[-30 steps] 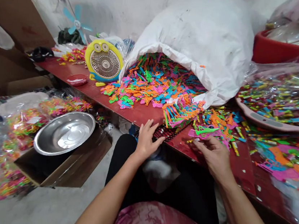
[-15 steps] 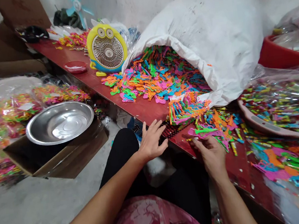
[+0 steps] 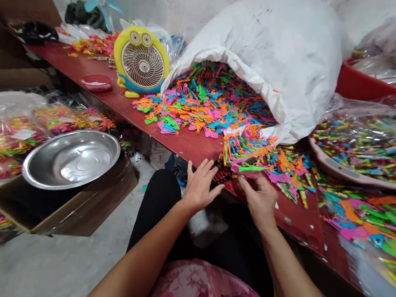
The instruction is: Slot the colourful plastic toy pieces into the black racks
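Observation:
My left hand (image 3: 201,186) is open at the table's front edge, palm down with its fingers spread, beside a black grid-like rack (image 3: 222,173). On this rack stands a tight row of small colourful plastic pieces (image 3: 243,147), orange, blue, green and pink. At the right end of the row, my right hand (image 3: 261,198) pinches pink and green plastic pieces (image 3: 249,167); its fingertips hide part of them. More loose pieces (image 3: 288,166) and short coloured sticks lie just beyond that hand. Behind the row, a heap of similar pieces (image 3: 200,105) spills from a large white sack (image 3: 280,51).
A yellow fan (image 3: 142,59) and a red basket (image 3: 96,84) stand on the red table (image 3: 168,140). At left, a metal basin (image 3: 72,159) rests on a cardboard box (image 3: 86,210). A pink tub (image 3: 333,161) of coloured sticks is at right, above bagged pieces (image 3: 391,221).
My right hand has moved left with the pink and green pieces, bringing them up against the row. My left hand stays spread in about the same place.

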Motion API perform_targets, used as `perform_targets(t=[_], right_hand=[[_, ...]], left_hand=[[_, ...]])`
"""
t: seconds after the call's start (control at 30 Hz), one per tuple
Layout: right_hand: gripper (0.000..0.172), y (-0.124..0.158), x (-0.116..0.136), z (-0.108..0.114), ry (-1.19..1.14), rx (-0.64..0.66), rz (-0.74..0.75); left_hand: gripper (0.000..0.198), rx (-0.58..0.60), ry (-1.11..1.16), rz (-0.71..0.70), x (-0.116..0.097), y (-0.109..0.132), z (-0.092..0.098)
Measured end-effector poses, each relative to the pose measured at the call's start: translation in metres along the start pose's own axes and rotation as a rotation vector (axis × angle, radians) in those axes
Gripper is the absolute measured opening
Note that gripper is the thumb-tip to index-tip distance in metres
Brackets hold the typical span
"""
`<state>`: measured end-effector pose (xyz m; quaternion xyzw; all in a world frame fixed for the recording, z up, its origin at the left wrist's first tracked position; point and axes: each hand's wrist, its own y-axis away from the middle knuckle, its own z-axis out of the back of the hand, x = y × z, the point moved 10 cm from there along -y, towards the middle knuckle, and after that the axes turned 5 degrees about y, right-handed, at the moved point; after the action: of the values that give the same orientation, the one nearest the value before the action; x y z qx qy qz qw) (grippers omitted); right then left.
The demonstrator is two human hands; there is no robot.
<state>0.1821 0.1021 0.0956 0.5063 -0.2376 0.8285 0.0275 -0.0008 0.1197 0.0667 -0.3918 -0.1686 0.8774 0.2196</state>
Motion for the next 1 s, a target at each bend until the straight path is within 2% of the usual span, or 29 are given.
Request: perform_targets(t=[0.27,0.53,0.77,0.9,1.0], right_hand=[[0.022,0.000,0.013,-0.012,0.228,0.034,0.177],[0.025,-0.001,0.014,-0.019,0.262,0.026,0.144],[0.026,0.000,0.031,-0.016,0.407,-0.032,0.252],[0.023,0.003,0.039,-0.022,0.449,0.008,0.359],[0.023,0.003,0.041,-0.025,0.438,0.045,0.371]], left_hand=[[0.054,0.004,0.022,-0.005,0.003,0.001,0.000],[0.054,-0.018,0.018,-0.020,0.003,0.002,0.001],[0.053,-0.015,0.018,-0.015,0.003,0.001,0.000],[0.053,-0.026,0.015,-0.024,0.003,0.002,0.000],[0.052,-0.024,0.021,-0.026,0.002,0.002,0.001]])
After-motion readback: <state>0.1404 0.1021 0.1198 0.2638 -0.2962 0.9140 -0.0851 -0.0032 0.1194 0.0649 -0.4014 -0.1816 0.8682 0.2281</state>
